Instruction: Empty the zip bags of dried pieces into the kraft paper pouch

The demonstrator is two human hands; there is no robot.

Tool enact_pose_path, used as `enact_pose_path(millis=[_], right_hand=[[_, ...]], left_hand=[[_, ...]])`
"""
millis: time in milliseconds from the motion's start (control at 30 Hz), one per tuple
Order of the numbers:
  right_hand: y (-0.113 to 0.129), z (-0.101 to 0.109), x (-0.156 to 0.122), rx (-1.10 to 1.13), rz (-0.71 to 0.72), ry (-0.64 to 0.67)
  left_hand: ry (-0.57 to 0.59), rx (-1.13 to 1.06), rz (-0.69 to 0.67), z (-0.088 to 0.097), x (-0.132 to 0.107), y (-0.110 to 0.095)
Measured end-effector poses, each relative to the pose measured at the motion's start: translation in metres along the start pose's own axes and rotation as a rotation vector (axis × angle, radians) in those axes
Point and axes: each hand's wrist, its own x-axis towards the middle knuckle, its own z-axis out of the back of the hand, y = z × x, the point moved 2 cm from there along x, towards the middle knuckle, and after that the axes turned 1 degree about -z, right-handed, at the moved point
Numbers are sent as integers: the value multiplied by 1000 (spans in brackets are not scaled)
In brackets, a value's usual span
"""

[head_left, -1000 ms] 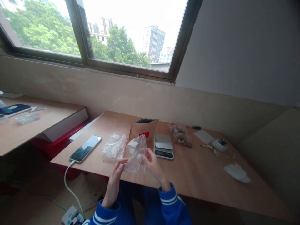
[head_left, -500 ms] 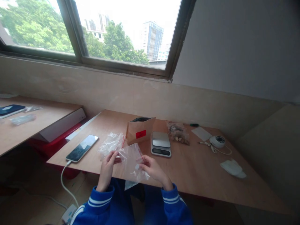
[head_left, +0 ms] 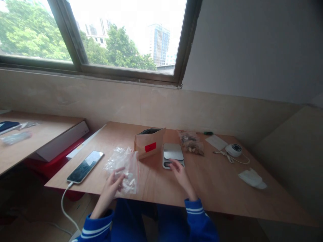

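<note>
My left hand (head_left: 114, 182) rests at the near side of the clear zip bags (head_left: 131, 164), its fingers apart over the plastic. The nearest bag lies flat, with a red line along its right side and small pale pieces at its lower end. My right hand (head_left: 179, 170) is at the front panel of a small digital scale (head_left: 173, 151), fingers stretched out and holding nothing. Part of the panel is hidden behind those fingers; whether they touch it I cannot tell. Between the bags and the scale stands an open brown paper pouch (head_left: 141, 143) with a red label.
A phone (head_left: 85, 167) with a white cable lies at the left. Bags of brown and pale pieces (head_left: 193, 148) sit behind the scale. Farther right are a white paper (head_left: 216, 142), a dome camera (head_left: 233, 150), a green-handled tool (head_left: 208, 133) and a crumpled white item (head_left: 252, 178).
The clear zip bag held between both hands now lies on the table at the left. My right hand has let go and moved right to the scale.
</note>
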Motion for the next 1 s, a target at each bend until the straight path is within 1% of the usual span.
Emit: enact_pose_path(millis=[33, 67, 133, 167, 233, 267, 333, 367, 400, 433, 467, 500, 533, 567, 600, 633, 667, 700, 733, 767, 800, 867, 900, 933, 1000], right_hand=[[-6, 19, 6, -39, -5, -59], [-12, 37, 14, -73, -14, -76], [-24, 68, 29, -139, -14, -64], [-28, 80, 38, -172, 0, -56], [-35, 100, 56, -281, 20, -87], [-38, 107, 64, -366, 21, -133], [-42, 117, 80, -565, 25, -260], [-43, 120, 87, -674, 27, -324], [-45, 121, 92, -780, 28, -377], [-47, 120, 96, -876, 25, -413], [-50, 119, 99, -959, 19, -427], [-53, 117, 102, -1025, 10, -433], [-56, 116, 103, -1066, 0, -438], [-59, 115, 103, -1085, -9, -442], [-61, 115, 103, -1088, -16, -450], [-62, 116, 102, -1084, -23, -462], [-62, 118, 102, -1075, -31, -476], [-61, 121, 101, -1066, -41, -488], [-59, 124, 99, -1059, -48, -495], [-56, 127, 97, -1058, -56, -497], [-52, 129, 94, -1051, -57, -502], [-40, 131, 84, -962, -23, -528], [-32, 131, 75, -868, 12, -553], [-23, 128, 65, -745, 54, -579], [-1, 117, 39, -465, 115, -614]], left_hand=[[-57, 10, -14, 12, 8, -5], [-97, 30, -21, 23, 18, -11], [-170, 117, -68, 40, 38, -22], [-200, 194, -74, 45, 48, -26], [-252, 419, -107, 47, 65, -32], [-317, 561, -150, 45, 70, -32], [-475, 801, -289, 39, 76, -29], [-508, 875, -365, 35, 77, -25], [-493, 919, -434, 31, 77, -18], [-431, 946, -483, 28, 77, -10], [-331, 969, -496, 24, 78, -1], [-227, 997, -463, 22, 79, 9], [-139, 1027, -400, 20, 80, 18], [-82, 1051, -337, 19, 80, 25], [-75, 1059, -304, 19, 79, 29], [-106, 1050, -308, 17, 77, 29], [-167, 1018, -351, 16, 72, 25], [-240, 959, -421, 13, 65, 18], [-288, 877, -506, 10, 56, 10], [-297, 772, -574, 5, 46, 2], [-270, 656, -610, -1, 36, -6], [-163, 442, -585, -15, 15, -14], [-82, 361, -545, -24, 6, -15], [14, 294, -498, -34, -2, -14], [135, 158, -406, -54, -15, -8]])
